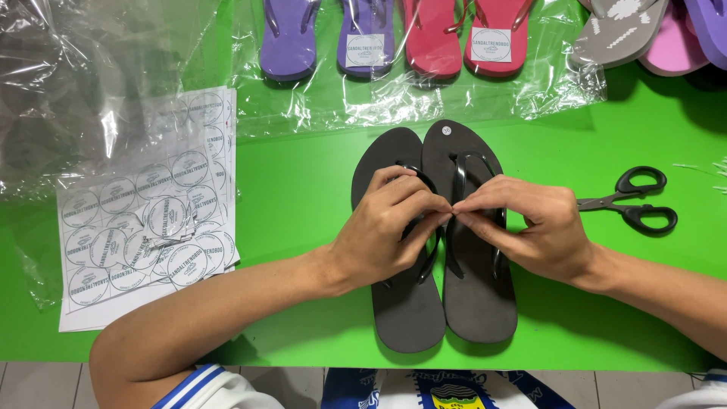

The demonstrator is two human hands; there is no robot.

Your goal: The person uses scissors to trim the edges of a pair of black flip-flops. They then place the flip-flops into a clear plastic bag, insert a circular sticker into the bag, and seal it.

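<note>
Two black flip-flops lie side by side on the green table [303, 174], toes away from me: the left flip-flop [405, 303] and the right flip-flop [477, 295]. My left hand [390, 227] rests over the left one's strap, fingers pinched. My right hand [526, 227] lies over the right one's strap, fingers pinched too. The fingertips of both hands meet between the two sandals, at the inner straps. Whatever small thing they pinch is hidden. A small white round sticker [446, 129] sits near the toe of the right flip-flop.
Black-handled scissors [636, 201] lie right of my right hand. Sheets of round white labels [144, 220] lie at the left under clear plastic bags [76, 91]. Purple [326, 34], red [462, 34], grey and pink flip-flops [644, 30] line the far edge.
</note>
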